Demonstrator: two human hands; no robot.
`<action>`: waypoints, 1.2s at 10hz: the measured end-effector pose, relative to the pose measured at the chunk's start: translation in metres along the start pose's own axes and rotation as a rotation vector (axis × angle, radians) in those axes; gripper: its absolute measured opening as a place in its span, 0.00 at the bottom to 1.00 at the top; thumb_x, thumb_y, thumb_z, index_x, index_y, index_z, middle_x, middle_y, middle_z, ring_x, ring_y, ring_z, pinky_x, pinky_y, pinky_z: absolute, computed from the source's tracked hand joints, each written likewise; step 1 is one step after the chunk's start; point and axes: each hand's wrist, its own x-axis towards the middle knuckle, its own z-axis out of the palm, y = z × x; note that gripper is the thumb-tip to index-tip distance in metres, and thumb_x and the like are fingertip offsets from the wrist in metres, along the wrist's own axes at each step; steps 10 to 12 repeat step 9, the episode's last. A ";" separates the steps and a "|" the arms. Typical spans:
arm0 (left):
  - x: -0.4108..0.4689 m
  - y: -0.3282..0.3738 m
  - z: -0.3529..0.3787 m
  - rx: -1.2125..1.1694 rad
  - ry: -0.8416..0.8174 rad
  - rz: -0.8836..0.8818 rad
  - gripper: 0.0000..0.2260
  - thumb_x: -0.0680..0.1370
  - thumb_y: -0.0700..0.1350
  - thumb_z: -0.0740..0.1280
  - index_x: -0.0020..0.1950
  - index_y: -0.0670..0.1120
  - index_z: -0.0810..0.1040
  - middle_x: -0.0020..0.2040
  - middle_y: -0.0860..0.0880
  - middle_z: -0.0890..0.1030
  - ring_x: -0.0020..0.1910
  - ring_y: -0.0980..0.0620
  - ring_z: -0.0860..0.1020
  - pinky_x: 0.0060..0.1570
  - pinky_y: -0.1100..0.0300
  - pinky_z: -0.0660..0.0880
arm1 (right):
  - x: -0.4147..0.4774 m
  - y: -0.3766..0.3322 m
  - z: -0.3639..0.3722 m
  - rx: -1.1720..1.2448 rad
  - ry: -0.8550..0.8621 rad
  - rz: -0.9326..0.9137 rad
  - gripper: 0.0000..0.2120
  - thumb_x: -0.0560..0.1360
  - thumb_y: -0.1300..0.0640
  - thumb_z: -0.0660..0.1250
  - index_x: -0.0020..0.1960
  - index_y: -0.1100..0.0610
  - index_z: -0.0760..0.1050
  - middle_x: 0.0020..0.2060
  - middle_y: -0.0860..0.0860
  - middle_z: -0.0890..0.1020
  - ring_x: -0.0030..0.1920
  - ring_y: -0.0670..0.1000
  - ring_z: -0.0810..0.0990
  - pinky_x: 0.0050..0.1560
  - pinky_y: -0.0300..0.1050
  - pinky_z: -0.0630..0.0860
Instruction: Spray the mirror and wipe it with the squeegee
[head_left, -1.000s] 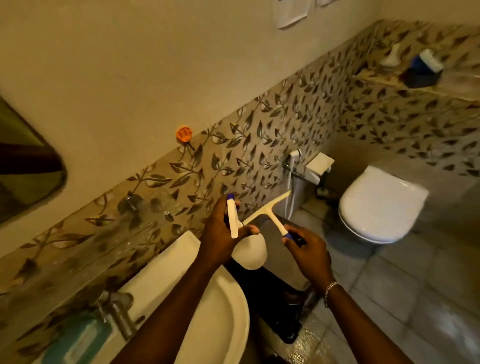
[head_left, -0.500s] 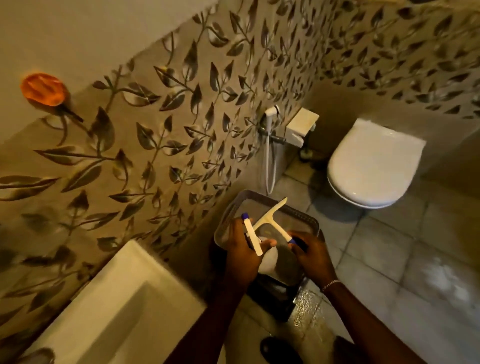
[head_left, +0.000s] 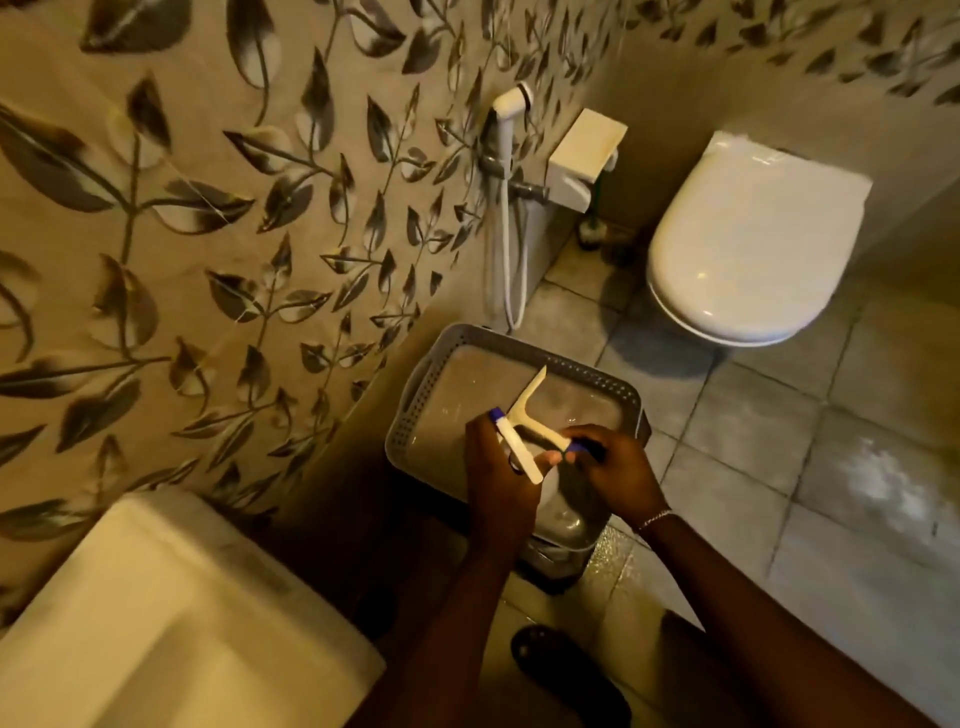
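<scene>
My left hand (head_left: 496, 470) grips a white spray bottle (head_left: 555, 501), whose long white trigger head (head_left: 517, 449) with a blue tip sticks up past my fingers. My right hand (head_left: 615, 470) holds the blue-ended handle of a white squeegee (head_left: 527, 405), its blade pointing up and away from me. Both hands are close together, above a grey perforated basket (head_left: 415, 395) that stands on the floor by the wall. The mirror is out of view.
A white sink (head_left: 156, 623) fills the lower left, under the leaf-patterned tiled wall. A hand shower (head_left: 511, 104) and a white box hang on the wall beyond the basket. A closed white toilet (head_left: 753, 234) is at the right. My sandalled foot (head_left: 561, 670) rests on the tiled floor.
The view has tilted down and right, so the mirror and tap have left the picture. Both hands, still holding bottle and squeegee, have come down over the grey basket.
</scene>
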 end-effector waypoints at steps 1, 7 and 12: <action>0.001 -0.003 0.004 0.024 -0.010 -0.015 0.38 0.65 0.45 0.83 0.70 0.37 0.70 0.64 0.40 0.75 0.64 0.40 0.75 0.63 0.40 0.75 | 0.004 0.001 0.004 0.014 -0.004 0.014 0.13 0.78 0.64 0.71 0.62 0.56 0.83 0.60 0.52 0.85 0.61 0.46 0.78 0.64 0.38 0.68; -0.002 -0.028 0.005 0.158 -0.100 0.013 0.47 0.60 0.53 0.84 0.73 0.45 0.66 0.70 0.45 0.73 0.68 0.45 0.72 0.63 0.42 0.76 | 0.001 0.005 0.003 -0.138 -0.014 -0.029 0.16 0.79 0.58 0.71 0.67 0.56 0.80 0.65 0.54 0.82 0.67 0.55 0.79 0.67 0.42 0.72; -0.011 -0.019 -0.026 0.345 -0.208 0.094 0.53 0.63 0.62 0.80 0.80 0.49 0.58 0.78 0.47 0.62 0.75 0.43 0.63 0.70 0.41 0.71 | -0.013 -0.015 -0.015 -0.188 0.091 -0.080 0.23 0.80 0.44 0.68 0.72 0.52 0.76 0.71 0.53 0.77 0.69 0.55 0.76 0.64 0.45 0.72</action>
